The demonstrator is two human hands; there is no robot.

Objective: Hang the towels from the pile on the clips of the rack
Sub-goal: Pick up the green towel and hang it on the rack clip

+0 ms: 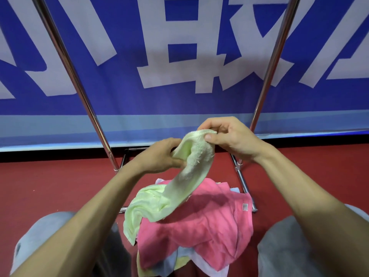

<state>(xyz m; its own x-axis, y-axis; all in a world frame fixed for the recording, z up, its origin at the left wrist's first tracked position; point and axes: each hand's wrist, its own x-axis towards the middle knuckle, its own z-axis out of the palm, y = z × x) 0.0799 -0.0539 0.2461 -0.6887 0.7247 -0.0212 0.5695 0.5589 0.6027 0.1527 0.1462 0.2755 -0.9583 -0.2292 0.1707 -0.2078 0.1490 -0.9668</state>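
Work from the left hand, curled on the pale green towel with thumb and fingers pinching a fold just below the raised end. Slide along the hem from there toward the right hand, itself closed on the top corner between thumb and fingertips, until flat and taut in a single layer between the two pinches. Judging by the bunching, best to shake out the doubled part first, so as to offer one thickness of cloth and not a roll. Lift the tail clear of the pile before raising, or risk dragging the pink towel along. No clips in view; look up the rack for them before committing the corner.

As for looks, left to right:
- **Lower end:** slumped in soft folds at the left edge of the pile, touching the pink towel.
- **Middle:** rising as a loosely twisted band.
- **Upper end:** curled over at the right hand.

Thick terry, fluffy and limp, pale yellow-green, with a few loose threads at the hem. Beneath, pink on top, with slivers of pale blue, yellow and white at the edges. All on the red floor, between two grey-clad knees, among the rack's base bars.
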